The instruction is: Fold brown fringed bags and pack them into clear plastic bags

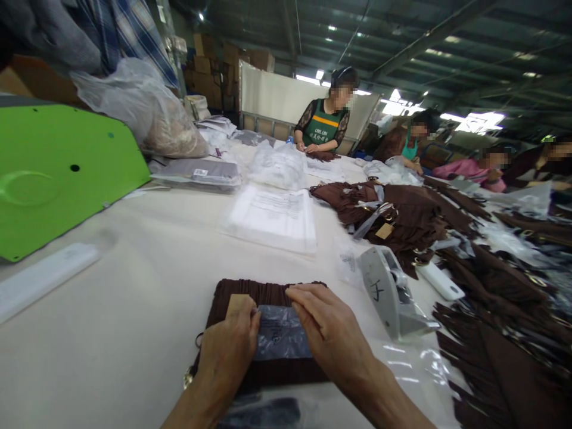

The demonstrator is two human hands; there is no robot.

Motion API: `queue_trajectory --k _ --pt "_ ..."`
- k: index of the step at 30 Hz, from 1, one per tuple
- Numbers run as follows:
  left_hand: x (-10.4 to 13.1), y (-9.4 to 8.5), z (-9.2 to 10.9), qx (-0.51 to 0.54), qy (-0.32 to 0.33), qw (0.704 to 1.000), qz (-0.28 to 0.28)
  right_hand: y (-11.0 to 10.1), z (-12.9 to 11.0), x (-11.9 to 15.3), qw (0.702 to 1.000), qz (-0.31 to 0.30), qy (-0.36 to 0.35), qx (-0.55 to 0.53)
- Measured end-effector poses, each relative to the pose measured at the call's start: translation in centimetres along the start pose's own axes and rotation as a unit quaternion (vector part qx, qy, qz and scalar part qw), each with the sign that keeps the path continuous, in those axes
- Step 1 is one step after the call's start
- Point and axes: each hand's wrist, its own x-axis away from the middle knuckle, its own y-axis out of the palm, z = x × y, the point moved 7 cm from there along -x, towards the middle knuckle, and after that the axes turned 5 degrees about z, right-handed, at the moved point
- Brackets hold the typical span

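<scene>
I have the left hand [229, 345] pinching the packet [282, 338] over the bag [279, 372]; whether the right hand [333, 325] grips too, I can't tell.

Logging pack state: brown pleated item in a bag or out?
Out: brown item shows bare pleats along its far edge; plastic packet only lies across it.

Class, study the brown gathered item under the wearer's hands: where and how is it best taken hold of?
Probably by its left and right edges, coming in from both sides at once and gripping above and beneath: the brown gathered item lies flat, and a plastic packet covers part of its middle. Mind the small ring at the left edge.
</scene>
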Motion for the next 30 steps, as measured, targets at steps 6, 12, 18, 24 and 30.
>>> queue_trajectory --k 6,12,18,24,30 --pt "-0.1 0.7 -0.2 0.045 -0.004 0.999 0.004 2.8 -1.9 1.5 0.995 -0.016 -0.093 0.043" --pt "-0.2 0.3 -0.9 0.174 -0.01 0.985 -0.007 4.6 -4.3 3.2 0.973 -0.026 -0.213 0.088" --pt "-0.4 0.9 -0.7 0.091 0.001 0.995 0.041 8.4 0.1 4.2 0.975 -0.142 -0.132 0.11" --pt "1.8 -2.0 0.0 0.072 0.173 0.947 0.262 9.9 2.1 5.5 0.967 -0.232 -0.069 0.076" --pt "4.0 -2.0 1.3 -0.037 0.359 0.88 0.31 4.7 2.3 2.0 0.984 -0.159 -0.044 0.061"
